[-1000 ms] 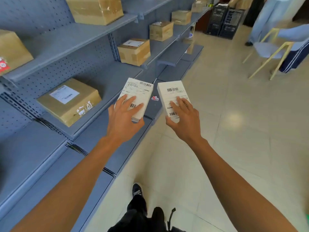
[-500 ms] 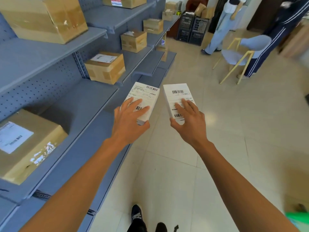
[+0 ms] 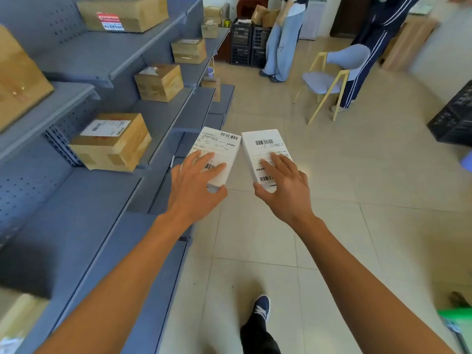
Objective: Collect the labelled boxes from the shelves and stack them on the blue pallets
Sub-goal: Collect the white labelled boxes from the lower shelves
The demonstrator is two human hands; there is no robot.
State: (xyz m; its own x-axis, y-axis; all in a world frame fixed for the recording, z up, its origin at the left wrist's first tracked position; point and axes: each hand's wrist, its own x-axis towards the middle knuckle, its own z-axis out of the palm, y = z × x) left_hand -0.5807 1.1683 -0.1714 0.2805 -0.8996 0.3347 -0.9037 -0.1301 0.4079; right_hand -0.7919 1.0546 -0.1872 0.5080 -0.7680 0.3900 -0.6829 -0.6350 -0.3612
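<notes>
Head view: your left hand (image 3: pixel 194 190) grips one white labelled box (image 3: pixel 217 154), your right hand (image 3: pixel 286 190) grips another (image 3: pixel 264 149) (barcodes up), both held just beside each other above the tiled floor (image 3: pixel 344 200), near the grey shelves (image 3: pixel 102 190).

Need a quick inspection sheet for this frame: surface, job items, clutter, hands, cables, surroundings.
Surface: grey shelves along the left; pale tiled floor on the right.
Job's things: two white labelled boxes, left box and right box, carried side by side; brown cartons on the shelves, e.g. nearest labelled carton. No blue pallet in view.
Clutter: black crates at the far end; another black crate at the right edge.
Grippers: left hand holds the left box; right hand holds the right box.
Cables: nothing seen.
Surroundings: chair; two people standing beyond it.
</notes>
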